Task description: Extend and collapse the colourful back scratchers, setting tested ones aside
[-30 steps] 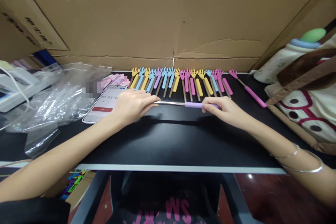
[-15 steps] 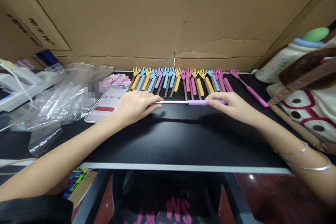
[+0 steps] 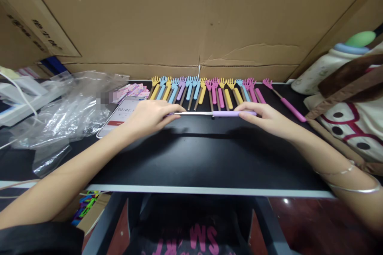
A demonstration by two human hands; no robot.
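A telescopic back scratcher (image 3: 206,113) with a metal rod and a lilac grip lies crosswise between my hands, just above the black table (image 3: 194,159). My left hand (image 3: 149,116) is closed round its rod end, hiding the claw. My right hand (image 3: 265,117) pinches the lilac grip end. Right behind it runs a row of small back scratchers (image 3: 206,92) in yellow, blue, lilac and pink, claws pointing at the cardboard wall. One pink scratcher (image 3: 284,101) lies apart at the right, extended.
A phone (image 3: 121,116) showing a timer lies left of my left hand, beside pink packets (image 3: 131,91) and crumpled clear plastic bags (image 3: 62,111). Cardboard walls (image 3: 191,20) close the back. A fabric bag (image 3: 353,115) and a bottle (image 3: 326,63) stand at the right.
Both hands have carried the lilac scratcher a little farther back, up to the ends of the row. My right hand has slid slightly outward along the grip.
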